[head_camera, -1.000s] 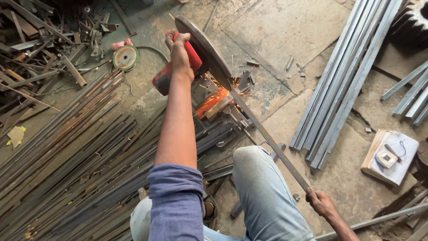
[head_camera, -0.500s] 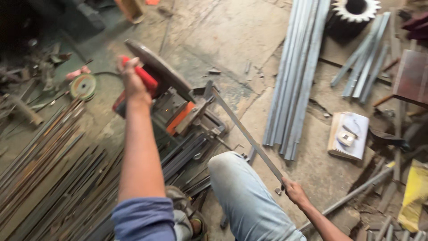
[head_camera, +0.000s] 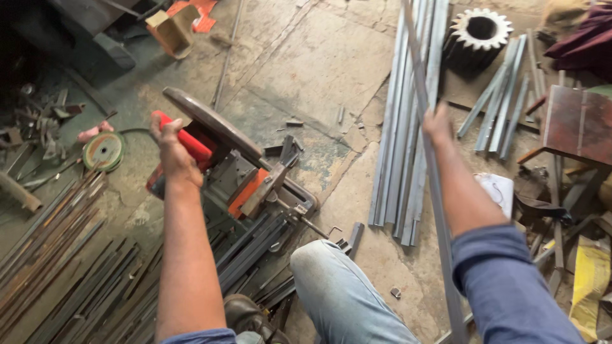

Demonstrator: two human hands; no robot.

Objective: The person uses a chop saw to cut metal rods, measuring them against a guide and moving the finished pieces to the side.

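Item 1. Left hand (head_camera: 171, 150): fingers were closed around the red handle (head_camera: 186, 141) of a chop saw (head_camera: 245, 172), the forearm extended straight out from a rolled blue sleeve at the lower edge of the view.

Item 2. Chop saw: it was set on the concrete floor (head_camera: 306, 57), its dark curved blade guard (head_camera: 210, 121) raised and tilted above an orange body; the vise at its base faced the bent knee (head_camera: 325, 267) in pale jeans.

Item 3. Right hand (head_camera: 437, 124): it was seen from behind, wrapped around a long grey metal bar (head_camera: 426, 114). The grip appeared closed, though the fingertips were hidden. The bar ran from the top edge of the view down past the blue sleeve (head_camera: 503, 286) to the bottom edge, held clear of the floor and well apart from the saw.

Item 4. Surroundings: a bundle of grey steel strips (head_camera: 398, 159) was laid on the floor just beside the right hand; a large toothed gear (head_camera: 479, 32) stood beyond it. Rusted rods (head_camera: 57, 255) were heaped at the left, with a round green-faced disc (head_camera: 104, 150) near them. A brown shoe (head_camera: 245, 315) was noted beneath the left forearm.
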